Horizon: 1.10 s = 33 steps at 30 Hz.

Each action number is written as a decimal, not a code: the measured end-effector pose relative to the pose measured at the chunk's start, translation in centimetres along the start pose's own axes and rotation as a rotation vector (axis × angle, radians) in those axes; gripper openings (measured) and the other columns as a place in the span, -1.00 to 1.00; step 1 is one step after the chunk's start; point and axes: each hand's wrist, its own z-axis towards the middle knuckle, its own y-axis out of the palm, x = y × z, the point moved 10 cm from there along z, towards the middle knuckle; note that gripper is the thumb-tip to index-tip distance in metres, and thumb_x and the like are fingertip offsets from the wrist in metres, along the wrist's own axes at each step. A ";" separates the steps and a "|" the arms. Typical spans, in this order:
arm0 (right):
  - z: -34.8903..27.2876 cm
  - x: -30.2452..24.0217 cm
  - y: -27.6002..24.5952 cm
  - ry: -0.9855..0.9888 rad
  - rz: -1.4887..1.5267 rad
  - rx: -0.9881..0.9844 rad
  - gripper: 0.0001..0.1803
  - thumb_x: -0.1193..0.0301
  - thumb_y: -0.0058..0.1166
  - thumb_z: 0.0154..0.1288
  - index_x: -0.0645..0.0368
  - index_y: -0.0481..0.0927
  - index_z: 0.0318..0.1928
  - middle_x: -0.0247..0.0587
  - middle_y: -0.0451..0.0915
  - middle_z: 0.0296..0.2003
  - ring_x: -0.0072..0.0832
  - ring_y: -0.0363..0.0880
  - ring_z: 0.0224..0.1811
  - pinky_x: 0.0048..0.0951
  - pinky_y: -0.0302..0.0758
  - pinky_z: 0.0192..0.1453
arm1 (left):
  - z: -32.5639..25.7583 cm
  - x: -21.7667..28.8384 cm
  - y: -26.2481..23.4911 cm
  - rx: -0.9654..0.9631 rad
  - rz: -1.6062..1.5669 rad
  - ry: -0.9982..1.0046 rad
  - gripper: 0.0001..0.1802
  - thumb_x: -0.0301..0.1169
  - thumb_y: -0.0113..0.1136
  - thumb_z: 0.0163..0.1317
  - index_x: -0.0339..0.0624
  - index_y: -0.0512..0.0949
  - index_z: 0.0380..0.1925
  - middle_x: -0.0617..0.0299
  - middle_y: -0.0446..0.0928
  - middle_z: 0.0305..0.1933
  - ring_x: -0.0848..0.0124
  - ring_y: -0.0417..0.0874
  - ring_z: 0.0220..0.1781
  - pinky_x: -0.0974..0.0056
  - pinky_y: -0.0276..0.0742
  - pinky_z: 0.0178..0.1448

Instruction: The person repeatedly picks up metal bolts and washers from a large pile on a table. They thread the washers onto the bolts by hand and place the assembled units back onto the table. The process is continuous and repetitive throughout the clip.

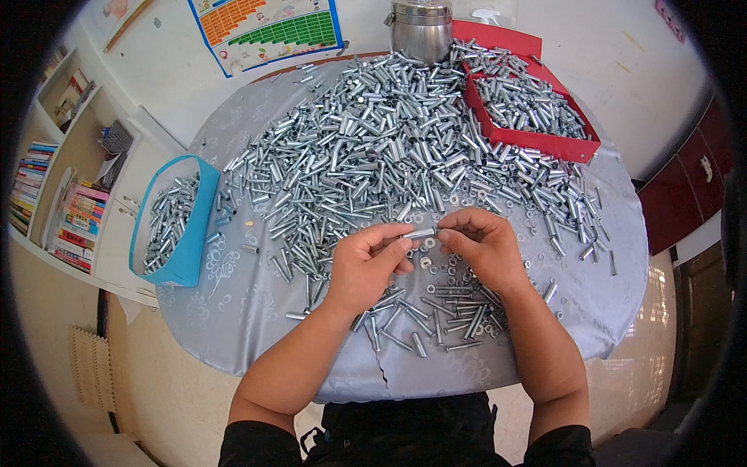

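Between my two hands, over the near middle of the table, a shiny metal sleeve anchor bolt [421, 233] lies roughly level. My left hand [364, 263] is closed, with thumb and forefinger pinching the left part of the anchor. At the anchor's right end, the thumb and fingertips of my right hand [489, 251] press together; they hide whatever small part sits there. Below the hands is a scatter of loose bolts [465, 321]. Small washers [426, 263] and nuts lie between and beyond the hands.
A large heap of metal sleeves and bolts [366, 148] covers the table's far half. At the left stands a blue box [187, 261] of metal parts; a red box [537, 138] of them is far right. Behind the heap is a steel pot [421, 35]. A grey cloth [226, 327] covers the table.
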 end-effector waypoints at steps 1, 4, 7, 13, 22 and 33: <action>0.0 0.0 0.1 0.000 -0.015 -0.012 -0.85 0.59 0.21 0.24 0.29 0.63 -0.17 -0.33 0.65 -0.30 -0.65 0.58 -0.30 -0.61 0.52 -0.19 | 0.0 0.0 0.0 -0.004 0.002 0.000 -0.76 -0.55 0.14 0.31 -0.30 0.59 -0.03 0.11 0.68 -0.20 0.51 0.64 -0.41 0.45 0.50 -0.49; 0.0 -0.1 0.0 -0.020 -0.032 -0.034 -0.83 0.57 0.22 0.24 0.30 0.63 -0.15 -0.33 0.65 -0.30 -0.65 0.58 -0.28 -0.59 0.52 -0.18 | 0.1 0.1 0.3 -0.024 -0.005 0.005 -0.76 -0.54 0.15 0.31 -0.31 0.59 -0.03 0.11 0.68 -0.20 0.51 0.64 -0.42 0.45 0.50 -0.50; 0.0 0.2 0.2 0.007 -0.044 -0.037 -0.82 0.53 0.23 0.25 0.31 0.64 -0.14 -0.34 0.65 -0.30 -0.66 0.57 -0.27 -0.59 0.50 -0.18 | 0.0 0.1 0.0 -0.015 -0.027 -0.007 -0.75 -0.53 0.15 0.31 -0.32 0.58 -0.02 0.10 0.68 -0.20 0.50 0.65 -0.42 0.44 0.51 -0.49; 0.0 -0.9 -0.5 -0.113 -0.343 0.042 -0.86 0.46 0.22 0.24 0.24 0.67 -0.20 -0.29 0.65 -0.35 -0.52 0.60 -0.35 -0.50 0.49 -0.24 | 0.1 0.4 -0.9 0.069 -0.077 0.000 -0.74 -0.50 0.16 0.31 -0.32 0.57 -0.01 0.10 0.68 -0.19 0.50 0.64 -0.43 0.42 0.57 -0.51; -0.8 -1.9 3.4 -0.468 -0.950 -0.163 -0.81 0.44 0.23 0.07 0.11 0.71 -0.25 -0.20 0.61 -0.30 -0.18 0.58 -0.18 -0.23 0.53 -0.09 | 0.1 0.6 -1.1 0.095 -0.072 0.008 -0.73 -0.47 0.17 0.31 -0.31 0.56 -0.01 0.11 0.68 -0.18 0.51 0.64 -0.42 0.43 0.58 -0.51; 0.6 -0.4 -0.6 -0.175 -0.488 0.086 -0.88 0.49 0.17 0.25 0.22 0.64 -0.20 -0.21 0.65 -0.32 -0.39 0.66 -0.29 -0.40 0.54 -0.21 | 0.1 0.4 -1.0 0.090 -0.062 -0.004 -0.73 -0.49 0.17 0.30 -0.31 0.57 -0.01 0.12 0.68 -0.19 0.53 0.64 -0.42 0.43 0.58 -0.46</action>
